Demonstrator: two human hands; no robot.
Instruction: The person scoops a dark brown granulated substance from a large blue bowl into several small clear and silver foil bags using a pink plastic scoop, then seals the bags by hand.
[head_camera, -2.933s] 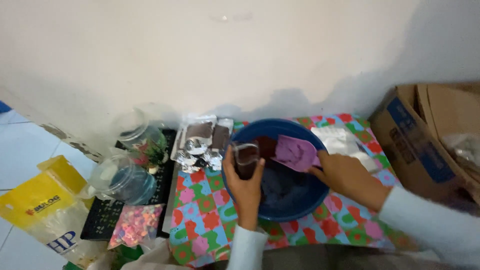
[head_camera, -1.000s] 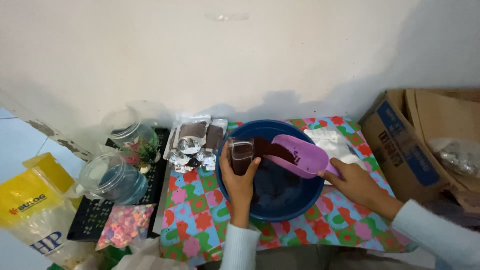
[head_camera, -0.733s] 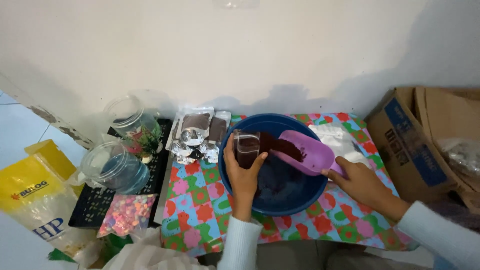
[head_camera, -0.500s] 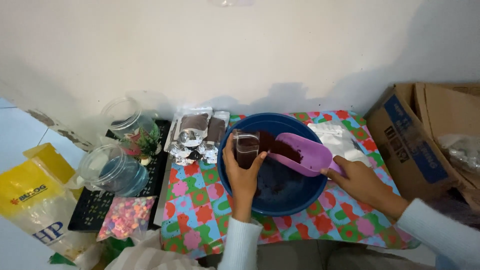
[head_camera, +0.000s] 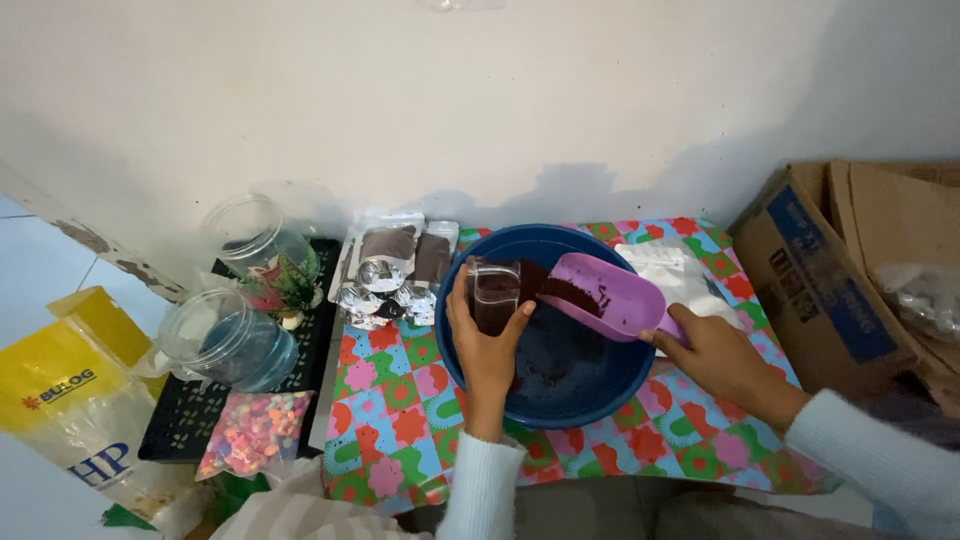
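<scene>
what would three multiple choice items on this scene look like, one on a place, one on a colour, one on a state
1. Where is the small clear cup held?
A. over the blue basin
B. on the black tray
C. inside the cardboard box

2. What colour is the scoop?
A. yellow
B. purple
C. white

3. What state is the scoop in?
A. lying empty on the cloth
B. tipped toward the cup with dark brown powder in it
C. hanging on the wall

Answers:
1 A: the left hand grips the cup above the basin's rim.
2 B: the scoop's body is plainly purple against the blue basin.
3 B: the right hand holds its handle, and the powder-filled mouth meets the cup's top.
</scene>
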